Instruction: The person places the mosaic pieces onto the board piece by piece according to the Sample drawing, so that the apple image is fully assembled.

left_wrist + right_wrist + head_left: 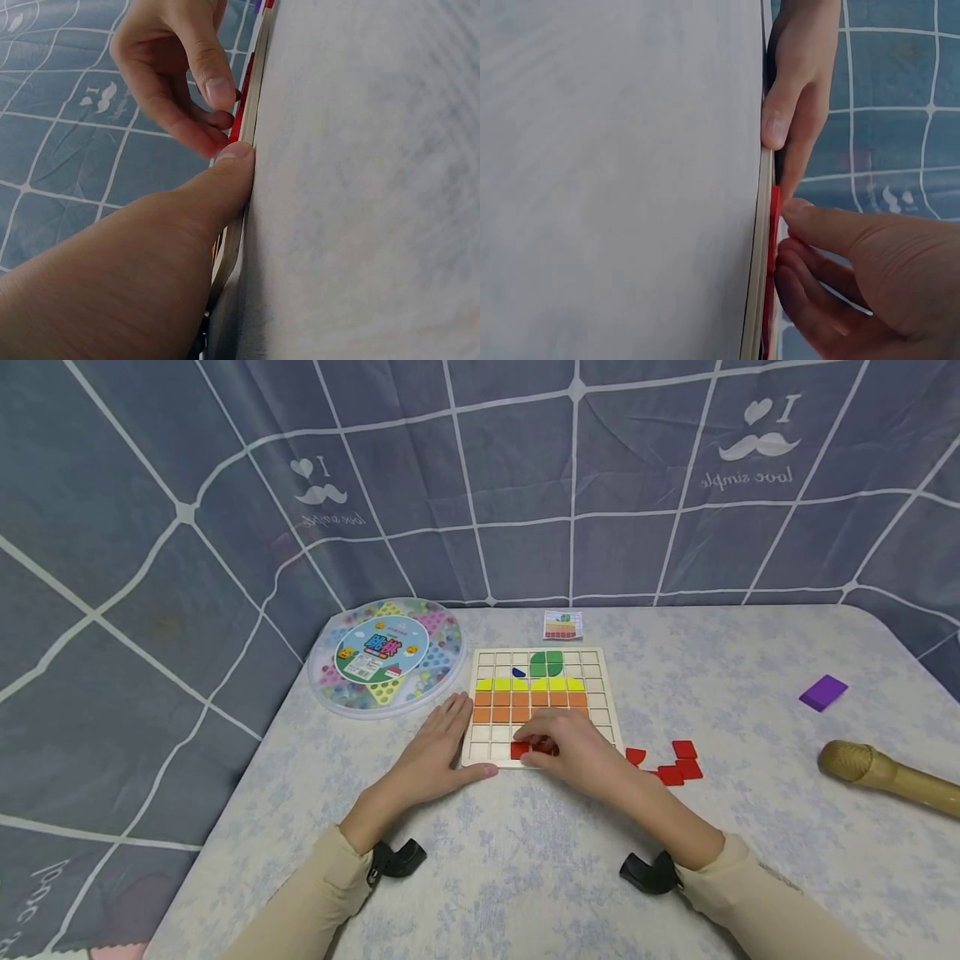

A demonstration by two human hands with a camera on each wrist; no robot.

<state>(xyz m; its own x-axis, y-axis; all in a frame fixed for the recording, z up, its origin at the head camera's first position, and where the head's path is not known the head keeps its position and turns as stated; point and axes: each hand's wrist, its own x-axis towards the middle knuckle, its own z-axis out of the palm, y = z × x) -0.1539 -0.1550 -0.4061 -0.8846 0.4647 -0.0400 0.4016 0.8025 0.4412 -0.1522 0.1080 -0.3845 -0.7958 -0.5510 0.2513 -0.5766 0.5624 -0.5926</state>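
Note:
A square wooden grid board [604, 693] lies on the table, with rows of orange tiles [520, 707], yellow pieces [520, 684], green leaf-shaped pieces [546, 663] and a small dark blue piece [518, 672]. My left hand [431, 747] lies along the board's left side, fingers stretched out and thumb at the front corner. Over the front rows, my right hand [573, 747] has its thumb and curled fingertips at a red square tile [519, 750]. In the right wrist view, that red tile [775, 217] stands slightly proud of the board's edge. More red shows beneath the right hand, partly hidden.
Several loose red tiles [684, 749] lie right of the board. A printed pattern card [562, 625] sits behind it. A round plastic game box [318, 681] stands at the left. Farther right are a purple block [823, 692] and a gold microphone [892, 772].

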